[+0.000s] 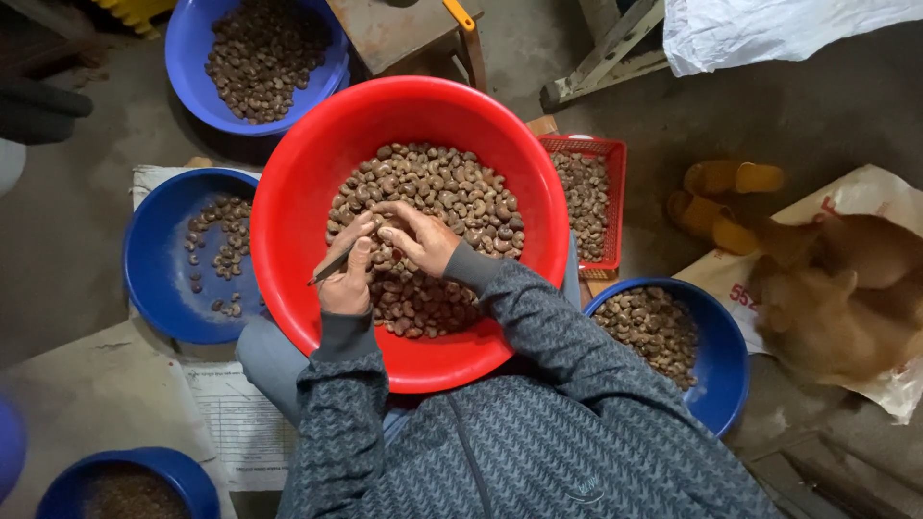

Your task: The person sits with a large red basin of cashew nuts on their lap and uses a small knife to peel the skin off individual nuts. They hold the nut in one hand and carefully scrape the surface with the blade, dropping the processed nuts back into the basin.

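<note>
Nut between fingertips (380, 223) barely discernible

Red basin (288, 192); blue bowls (154, 279); brown nuts (433, 192); grey zigzag-patterned sleeves (538, 327); red crate (615, 154)

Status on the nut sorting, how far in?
Done: a thin scatter of nuts lies in the left blue basin. In hand: left hand holds a small tool, right hand on a nut. Left: the red basin holds a big pile.
</note>
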